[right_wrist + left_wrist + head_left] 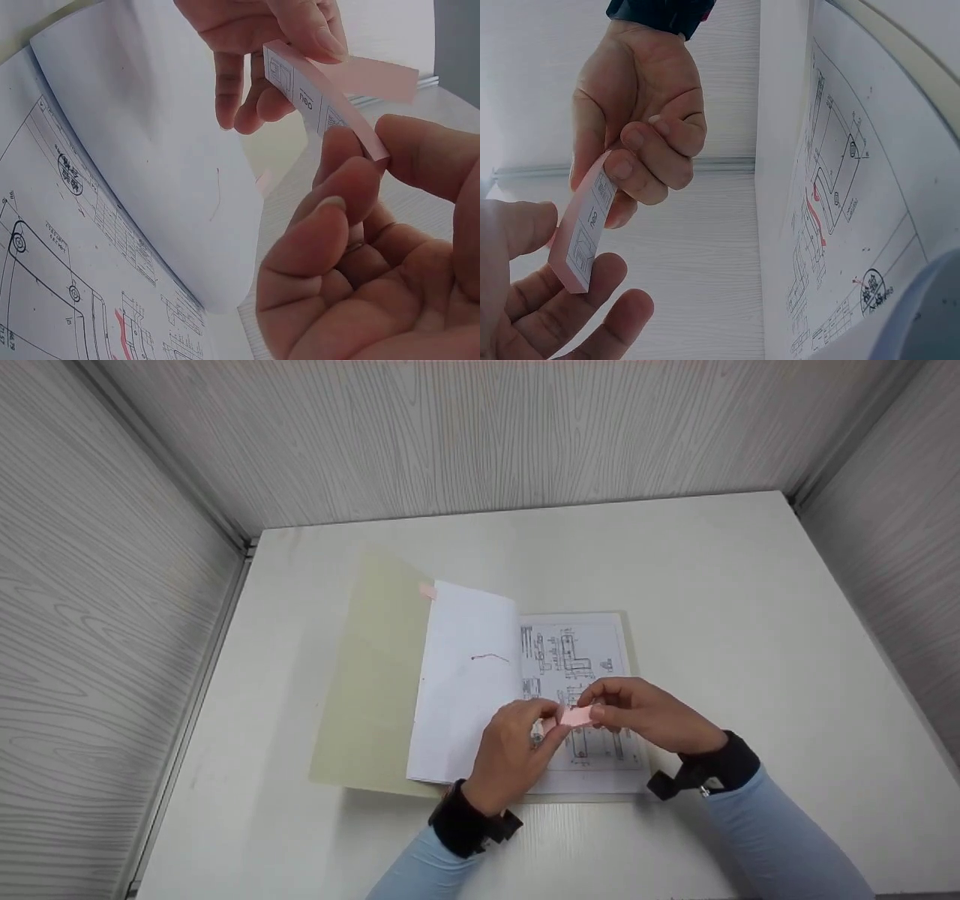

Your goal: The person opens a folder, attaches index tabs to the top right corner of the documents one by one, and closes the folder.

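Observation:
Over the open document, both hands meet at a small pad of pink sticky notes. My left hand pinches one end between thumb and fingers. The other end is gripped by my right hand, its thumb against the pink face. The pad bends slightly, and its white underside with small printing shows in the left wrist view. A single pink strip stands out from the pad beside my left thumb in the right wrist view. Beneath the hands lies a page with technical drawings.
The pale green folder cover stands raised on the left. A turned white sheet with a reddish line leans against it, a pink tab at its edge. A white table carries everything, enclosed by wood-grain panels.

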Demonstrator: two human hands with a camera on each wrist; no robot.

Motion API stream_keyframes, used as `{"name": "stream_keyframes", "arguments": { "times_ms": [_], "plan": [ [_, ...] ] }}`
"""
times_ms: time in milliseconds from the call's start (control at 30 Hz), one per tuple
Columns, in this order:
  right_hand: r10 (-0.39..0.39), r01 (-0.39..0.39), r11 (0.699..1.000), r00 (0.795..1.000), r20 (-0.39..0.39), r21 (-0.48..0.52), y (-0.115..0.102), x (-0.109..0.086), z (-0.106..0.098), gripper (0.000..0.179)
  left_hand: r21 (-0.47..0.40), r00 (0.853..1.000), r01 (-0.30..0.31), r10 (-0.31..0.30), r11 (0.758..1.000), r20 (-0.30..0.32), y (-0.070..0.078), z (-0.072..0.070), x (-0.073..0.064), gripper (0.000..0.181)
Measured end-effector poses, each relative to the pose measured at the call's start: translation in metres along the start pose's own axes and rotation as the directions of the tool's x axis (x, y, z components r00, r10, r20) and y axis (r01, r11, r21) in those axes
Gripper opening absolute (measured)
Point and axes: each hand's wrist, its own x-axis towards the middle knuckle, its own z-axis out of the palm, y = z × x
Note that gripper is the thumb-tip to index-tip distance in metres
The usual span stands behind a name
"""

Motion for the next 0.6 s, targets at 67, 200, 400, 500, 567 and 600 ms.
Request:
{"name": "stream_keyframes", "arguments": {
  "times_ms": [67,200,400,500,567,600],
  "plan": [
    [0.015,-0.015,1.0,1.0,0.004,0.024,0.0,0.001,0.001,0.026,0.019,0.999,-0.033,0.033,0.999,-0.01,-0.001,0.0,0.0,0.022],
    [0.035,-0.037,0.996,0.999,0.024,0.076,0.0,0.005,0.006,0.028,0.061,0.993,-0.114,0.116,0.992,-0.029,-0.002,0.001,0.001,0.023],
    [-0.023,0.021,0.996,0.999,0.028,0.088,-0.004,0.014,0.016,0.017,0.089,0.986,-0.167,0.168,0.982,-0.005,-0.004,0.003,0.0,0.023],
    [-0.039,0.039,0.996,0.999,0.004,0.084,-0.006,0.014,0.019,0.01,0.109,0.986,-0.167,0.168,0.98,0.004,-0.004,0.003,-0.001,0.024],
    [-0.043,0.044,0.997,0.999,-0.016,0.063,-0.007,0.015,0.021,0.008,0.12,0.986,-0.167,0.167,0.979,0.004,-0.004,0.003,-0.001,0.023],
    [-0.046,0.047,0.998,0.999,-0.024,0.042,-0.008,0.015,0.022,0.007,0.124,0.986,-0.166,0.167,0.978,0.002,-0.005,0.003,-0.001,0.022]
  ]
}}
